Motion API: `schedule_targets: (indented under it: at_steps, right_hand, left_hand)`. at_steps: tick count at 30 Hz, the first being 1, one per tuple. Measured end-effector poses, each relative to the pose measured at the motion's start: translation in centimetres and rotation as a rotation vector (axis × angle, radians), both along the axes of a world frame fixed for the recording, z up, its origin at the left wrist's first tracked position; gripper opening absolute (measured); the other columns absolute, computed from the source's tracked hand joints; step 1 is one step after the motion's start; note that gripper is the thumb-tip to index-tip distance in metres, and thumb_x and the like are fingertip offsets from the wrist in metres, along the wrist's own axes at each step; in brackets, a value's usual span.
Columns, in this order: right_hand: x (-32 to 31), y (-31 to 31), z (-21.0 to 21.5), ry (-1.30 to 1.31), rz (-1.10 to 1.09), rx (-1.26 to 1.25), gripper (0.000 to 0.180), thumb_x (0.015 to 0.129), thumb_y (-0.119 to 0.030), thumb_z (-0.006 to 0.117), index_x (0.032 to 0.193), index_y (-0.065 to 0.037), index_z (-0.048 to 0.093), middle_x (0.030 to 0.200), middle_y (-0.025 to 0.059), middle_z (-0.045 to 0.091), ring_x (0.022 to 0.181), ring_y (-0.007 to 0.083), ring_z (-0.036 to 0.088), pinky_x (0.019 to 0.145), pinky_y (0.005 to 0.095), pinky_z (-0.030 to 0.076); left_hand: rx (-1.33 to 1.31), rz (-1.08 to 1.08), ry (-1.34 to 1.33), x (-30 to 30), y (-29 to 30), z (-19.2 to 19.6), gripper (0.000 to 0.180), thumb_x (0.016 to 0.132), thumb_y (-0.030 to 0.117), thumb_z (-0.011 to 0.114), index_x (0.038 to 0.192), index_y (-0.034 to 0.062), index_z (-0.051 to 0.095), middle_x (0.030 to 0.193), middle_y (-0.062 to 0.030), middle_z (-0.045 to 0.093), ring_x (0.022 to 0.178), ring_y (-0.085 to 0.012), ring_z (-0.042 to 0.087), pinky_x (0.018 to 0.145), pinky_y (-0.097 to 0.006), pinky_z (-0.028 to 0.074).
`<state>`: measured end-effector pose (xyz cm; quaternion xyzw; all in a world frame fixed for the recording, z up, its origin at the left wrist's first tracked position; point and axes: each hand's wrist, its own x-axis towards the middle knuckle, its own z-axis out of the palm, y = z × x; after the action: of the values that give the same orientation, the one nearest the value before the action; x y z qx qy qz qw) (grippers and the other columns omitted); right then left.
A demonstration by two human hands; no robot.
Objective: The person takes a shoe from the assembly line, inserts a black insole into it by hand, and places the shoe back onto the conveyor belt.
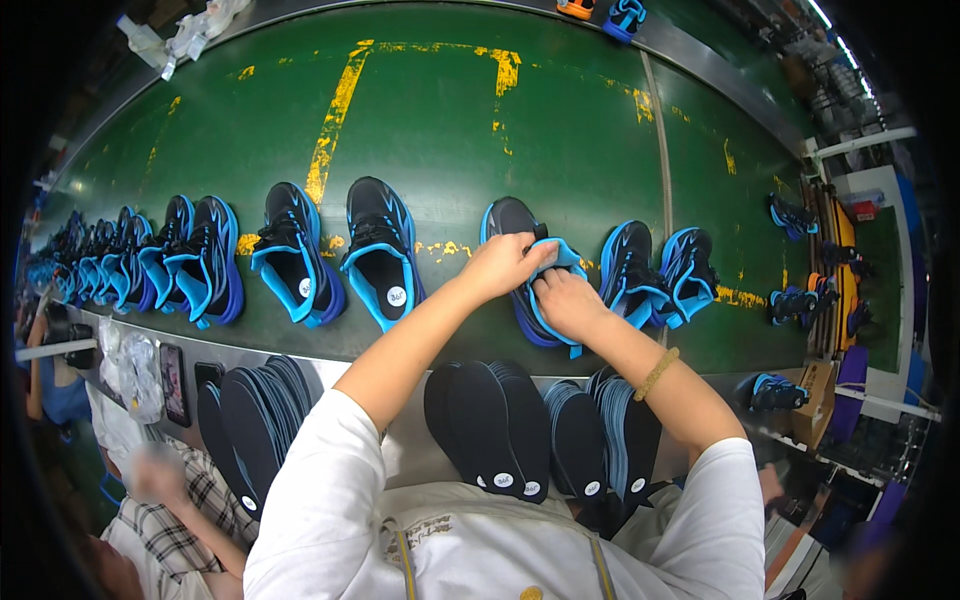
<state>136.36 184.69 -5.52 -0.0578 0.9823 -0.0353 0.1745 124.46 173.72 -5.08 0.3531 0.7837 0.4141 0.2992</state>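
Both hands meet at one black-and-blue sports shoe (520, 275) lying on the green conveyor belt (560, 130). The left hand (505, 265) closes its fingers over the shoe's opening — gripping the blue lining. The right hand (568, 303) presses beside it, fingers curled into the same opening, touching the left.

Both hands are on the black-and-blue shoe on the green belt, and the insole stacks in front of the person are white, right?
Not quite. Both hands, left and right, are on the shoe on the green belt, but the insoles are black with blue edges, not white. The head view shows it.
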Motion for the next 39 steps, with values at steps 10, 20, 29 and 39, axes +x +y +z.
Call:
schedule_targets:
  at_steps: [10,20,29,39]
  right_hand:
    - [-0.7,0.0,-2.0,-0.095,0.002,0.098,0.03,0.078,-0.021,0.047,0.098,-0.002,0.058,0.106,0.0132,0.055,0.1,0.0228,0.049,0.087,0.0345,0.037]
    - [-0.2,0.0,4.8,-0.607,0.075,-0.175,0.054,0.082,-0.035,0.024,0.086,0.005,0.061,0.085,0.02,0.061,0.096,0.0251,0.055,0.106,0.0433,0.007]
    - [7.8,-2.7,1.8,0.544,-0.366,-0.372,0.022,0.071,-0.014,0.062,0.089,-0.003,0.059,0.101,0.0171,0.051,0.104,0.0325,0.045,0.093,0.0457,0.03]
    - [9.6,-5.8,1.7,0.405,-0.846,-0.763,0.022,0.079,-0.015,0.058,0.097,-0.002,0.061,0.112,0.0264,0.048,0.091,0.039,0.054,0.076,0.0381,0.046]
  left_hand:
    - [0.066,0.023,-0.074,-0.1,-0.1,-0.9,0.045,0.083,0.04,0.053,0.07,-0.003,0.055,0.054,-0.0103,0.05,0.05,-0.0148,0.044,0.05,-0.031,0.039]
    - [0.121,0.288,0.376,1.2,0.6,-0.9,0.039,0.075,0.023,0.063,0.105,0.0073,0.043,0.073,-0.013,0.057,0.062,-0.0293,0.058,0.054,-0.034,0.045]
    - [-0.036,-0.131,1.032,2.5,0.4,-0.2,0.017,0.067,0.016,0.06,0.077,0.0099,0.047,0.069,-0.005,0.049,0.056,-0.0203,0.054,0.05,-0.033,0.04]
    - [-0.063,-0.286,1.045,1.4,-0.7,-0.9,0.016,0.077,0.02,0.055,0.08,0.0075,0.046,0.069,-0.0078,0.049,0.057,-0.025,0.055,0.052,-0.037,0.042]
